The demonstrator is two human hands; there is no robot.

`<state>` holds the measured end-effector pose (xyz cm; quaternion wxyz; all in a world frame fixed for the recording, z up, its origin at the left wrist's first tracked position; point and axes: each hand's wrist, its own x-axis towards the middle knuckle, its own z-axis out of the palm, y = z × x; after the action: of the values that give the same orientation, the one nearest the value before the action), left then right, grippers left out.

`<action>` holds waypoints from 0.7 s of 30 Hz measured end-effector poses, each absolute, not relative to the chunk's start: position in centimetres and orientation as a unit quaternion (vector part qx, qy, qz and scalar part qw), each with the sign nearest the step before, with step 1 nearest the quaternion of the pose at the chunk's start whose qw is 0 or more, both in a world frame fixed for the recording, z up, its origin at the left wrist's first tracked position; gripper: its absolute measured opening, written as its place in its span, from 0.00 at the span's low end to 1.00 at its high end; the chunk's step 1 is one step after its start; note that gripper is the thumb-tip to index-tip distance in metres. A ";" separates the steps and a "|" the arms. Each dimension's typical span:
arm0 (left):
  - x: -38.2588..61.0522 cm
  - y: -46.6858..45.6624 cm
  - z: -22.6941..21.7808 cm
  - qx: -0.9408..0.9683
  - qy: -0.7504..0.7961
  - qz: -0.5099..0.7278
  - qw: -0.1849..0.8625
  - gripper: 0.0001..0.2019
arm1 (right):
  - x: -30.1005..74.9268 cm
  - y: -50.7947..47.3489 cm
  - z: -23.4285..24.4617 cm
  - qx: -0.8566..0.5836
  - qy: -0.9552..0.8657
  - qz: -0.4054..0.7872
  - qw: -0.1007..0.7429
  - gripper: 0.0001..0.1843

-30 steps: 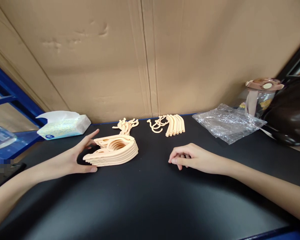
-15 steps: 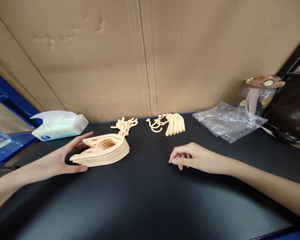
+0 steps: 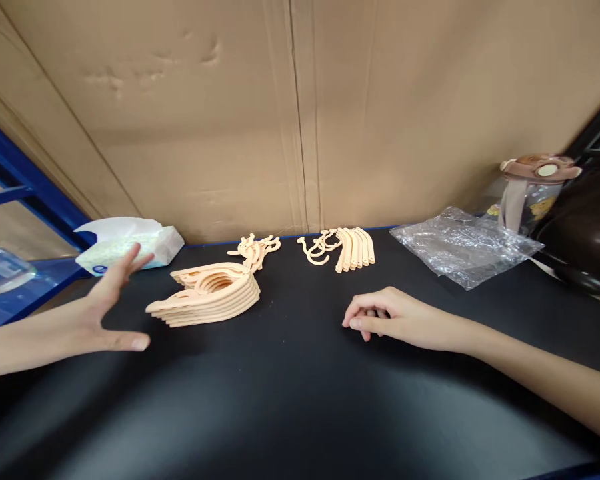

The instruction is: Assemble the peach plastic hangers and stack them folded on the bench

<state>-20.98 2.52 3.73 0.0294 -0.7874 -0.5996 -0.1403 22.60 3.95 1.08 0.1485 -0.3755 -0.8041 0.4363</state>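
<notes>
A stack of peach plastic hanger pieces (image 3: 211,300) lies on the black table (image 3: 290,393), left of centre. My left hand (image 3: 107,303) is open, fingers spread, a little to the left of the stack and clear of it. My right hand (image 3: 395,317) rests on the table right of centre with its fingers curled under; nothing shows in them. Behind the stack lie a small heap of peach hooks (image 3: 254,248) and a row of peach curved bars with hooks (image 3: 347,247).
A tissue pack (image 3: 130,245) sits at the back left by a blue shelf frame (image 3: 25,193). A crumpled clear plastic bag (image 3: 463,245), a lidded drinking bottle (image 3: 530,190) and a dark bag (image 3: 587,240) stand at the back right. A cardboard wall (image 3: 300,107) closes the back.
My left hand slid the stack of hanger pieces leftward, then let go and drew back to the left with fingers spread. My right hand has stayed in place.
</notes>
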 end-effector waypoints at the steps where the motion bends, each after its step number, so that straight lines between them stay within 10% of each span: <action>1: -19.9 2.1 4.6 -0.792 -0.593 -0.143 0.016 0.58 | 22.6 3.9 1.1 -0.374 -0.804 0.437 0.149 0.16; 11: -1.6 -0.8 0.7 -0.884 -0.451 -0.123 -0.016 0.32 | 22.8 4.6 -0.4 -0.338 -0.909 0.152 0.192 0.22; 21: -1.1 1.5 -0.7 -0.881 -0.460 -0.097 -0.046 0.30 | 22.9 4.3 -0.8 -0.345 -0.922 0.140 0.107 0.33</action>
<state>-1.09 1.51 -0.75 -0.0462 -0.8815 -0.4599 -0.0966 22.91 4.29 -0.80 0.1074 -0.3454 -0.9217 0.1402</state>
